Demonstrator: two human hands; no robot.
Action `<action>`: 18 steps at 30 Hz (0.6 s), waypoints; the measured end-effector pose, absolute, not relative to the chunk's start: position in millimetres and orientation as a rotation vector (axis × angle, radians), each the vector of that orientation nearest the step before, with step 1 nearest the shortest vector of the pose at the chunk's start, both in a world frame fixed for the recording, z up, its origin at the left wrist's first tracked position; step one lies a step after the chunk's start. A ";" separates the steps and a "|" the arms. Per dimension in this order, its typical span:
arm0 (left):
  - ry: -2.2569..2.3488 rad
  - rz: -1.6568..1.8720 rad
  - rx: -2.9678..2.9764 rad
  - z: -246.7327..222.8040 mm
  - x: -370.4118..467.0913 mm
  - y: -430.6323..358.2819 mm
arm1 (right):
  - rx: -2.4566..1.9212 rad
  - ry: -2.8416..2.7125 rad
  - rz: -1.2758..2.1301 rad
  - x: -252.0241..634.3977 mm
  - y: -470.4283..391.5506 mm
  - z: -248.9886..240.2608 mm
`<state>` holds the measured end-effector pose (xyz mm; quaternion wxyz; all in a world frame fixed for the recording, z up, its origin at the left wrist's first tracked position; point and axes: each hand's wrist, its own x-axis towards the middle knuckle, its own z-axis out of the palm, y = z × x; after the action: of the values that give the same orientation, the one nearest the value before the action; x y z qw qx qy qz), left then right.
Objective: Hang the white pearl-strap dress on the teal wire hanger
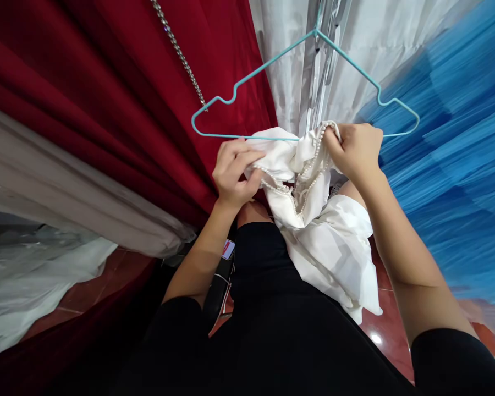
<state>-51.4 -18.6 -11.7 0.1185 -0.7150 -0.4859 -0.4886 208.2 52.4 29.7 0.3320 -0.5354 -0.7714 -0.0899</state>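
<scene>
A white dress (330, 247) with a pearl-beaded edge hangs down in loose folds over my lap. My left hand (236, 171) pinches the beaded edge on the left side between thumb and fingers. On the other side, my right hand (355, 148) is closed around the beaded edge and the cloth, just below the hanger's bottom bar. Some white cloth lies against the bottom bar of a light-blue hanger (268, 65), which hangs in front of me. The fingertips of my right hand are partly hidden in the fabric.
Red drapery (140, 71) hangs to the left, with a jewelled strand (177, 49) against it. Blue ruffled tulle (449, 181) fills the right side. Behind the hanger stand a metal pole (311, 82) and white cloth. A phone (228, 249) rests beside my left thigh. The floor (390, 324) is red tile.
</scene>
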 end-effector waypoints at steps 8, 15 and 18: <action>-1.692 -1.997 -1.496 -20.8 -112.9 -3.0 | -1.358 -2.111 -0.213 236.7 57.5 42.1; -0.972 -1.924 -1.692 82.3 -107.0 21.3 | -1.278 -2.053 -0.250 223.7 51.9 30.9; -1.119 -1.845 -1.806 97.8 -83.1 21.7 | -1.217 -2.034 -0.268 217.7 48.1 28.8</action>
<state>-83.1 21.7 97.8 0.1630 -0.6333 -0.3923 -0.6468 217.7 48.1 28.8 0.3691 -0.4741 -0.7925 -0.1046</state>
